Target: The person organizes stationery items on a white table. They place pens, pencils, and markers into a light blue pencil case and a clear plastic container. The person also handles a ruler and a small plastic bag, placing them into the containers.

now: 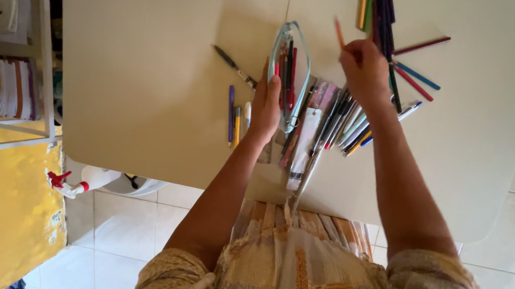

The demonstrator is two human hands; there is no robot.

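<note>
Right grip point(364, 68) pinching orange pencil point(339, 32), pens inside pouch point(289, 72)

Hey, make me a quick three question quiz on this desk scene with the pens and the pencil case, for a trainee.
1. True or false: the left hand rests against the open pencil case.
2. What colour is the pencil in the right hand? A blue, B orange, C green.
3. On which side of the table, by the person's own sides, stands the white shelf?

Key: 1 true. 2 B. 3 left.
</note>
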